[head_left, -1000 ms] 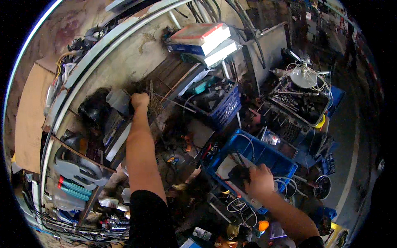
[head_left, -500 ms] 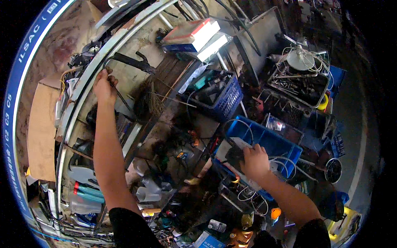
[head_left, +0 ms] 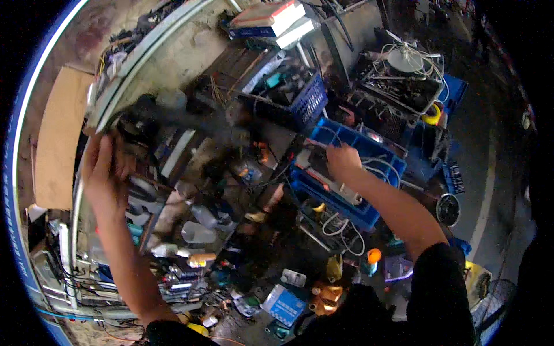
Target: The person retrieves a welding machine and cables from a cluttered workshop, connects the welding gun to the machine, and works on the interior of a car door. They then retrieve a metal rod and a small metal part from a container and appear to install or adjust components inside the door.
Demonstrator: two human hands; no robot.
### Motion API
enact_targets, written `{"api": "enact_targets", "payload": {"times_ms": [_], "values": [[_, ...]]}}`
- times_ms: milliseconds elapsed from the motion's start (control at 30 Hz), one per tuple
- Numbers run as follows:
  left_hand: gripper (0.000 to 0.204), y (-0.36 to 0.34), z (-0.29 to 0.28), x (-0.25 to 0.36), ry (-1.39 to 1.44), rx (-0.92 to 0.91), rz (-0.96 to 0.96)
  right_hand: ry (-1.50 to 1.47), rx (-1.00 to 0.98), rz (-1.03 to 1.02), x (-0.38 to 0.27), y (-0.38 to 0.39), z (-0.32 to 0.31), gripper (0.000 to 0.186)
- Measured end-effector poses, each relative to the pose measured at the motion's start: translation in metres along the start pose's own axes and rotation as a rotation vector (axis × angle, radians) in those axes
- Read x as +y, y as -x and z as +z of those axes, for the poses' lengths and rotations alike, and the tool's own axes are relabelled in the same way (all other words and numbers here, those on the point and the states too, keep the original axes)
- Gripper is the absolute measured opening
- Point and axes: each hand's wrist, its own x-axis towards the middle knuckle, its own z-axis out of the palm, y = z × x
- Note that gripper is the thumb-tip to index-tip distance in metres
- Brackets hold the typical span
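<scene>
At the far left we see a cardboard sheet [head_left: 57, 138], with a curved pale rail [head_left: 151, 56] to the right of its upper part. Our left hand [head_left: 105, 167] is raised near the rail, its fingers partly bent; it is blurred, and we cannot tell whether it grips anything. Just beside its fingertips, a smeared long black tool [head_left: 179, 117] stretches rightward. Below and to the right lies a translucent plastic beaker [head_left: 199, 232]. Farther right come a red-and-white carton [head_left: 268, 17] at the top and a blue box [head_left: 284, 305] at the bottom, then a blue-purple plastic basket [head_left: 309, 104] filled with dark pieces. Our right hand [head_left: 344, 163] is over a blue crate [head_left: 365, 216], its fingers bent down by a dark object [head_left: 316, 154] above a pale panel; we cannot tell how firmly they close on it. Beyond are an orange-topped bottle [head_left: 374, 256], a round white dish [head_left: 402, 61] tangled in pale cable and a yellow ring [head_left: 431, 115].
</scene>
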Motion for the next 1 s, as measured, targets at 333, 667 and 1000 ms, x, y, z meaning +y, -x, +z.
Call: {"api": "enact_targets", "payload": {"times_ms": [333, 667, 1000], "values": [[0.020, 0.273, -0.183, 0.044, -0.320, 0.224, -0.126, 0.078, -0.208, 0.035, -0.031, 0.030, -0.051, 0.041], [0.026, 0.443, -0.298, 0.001, -0.231, 0.063, -0.511, -0.177, 0.156, 0.212, -0.162, 0.268, -0.123, 0.032], [0.034, 0.570, -0.295, 0.012, -0.101, -0.339, -0.786, -0.419, 0.085, 0.451, -0.203, 0.617, -0.058, 0.034]]}}
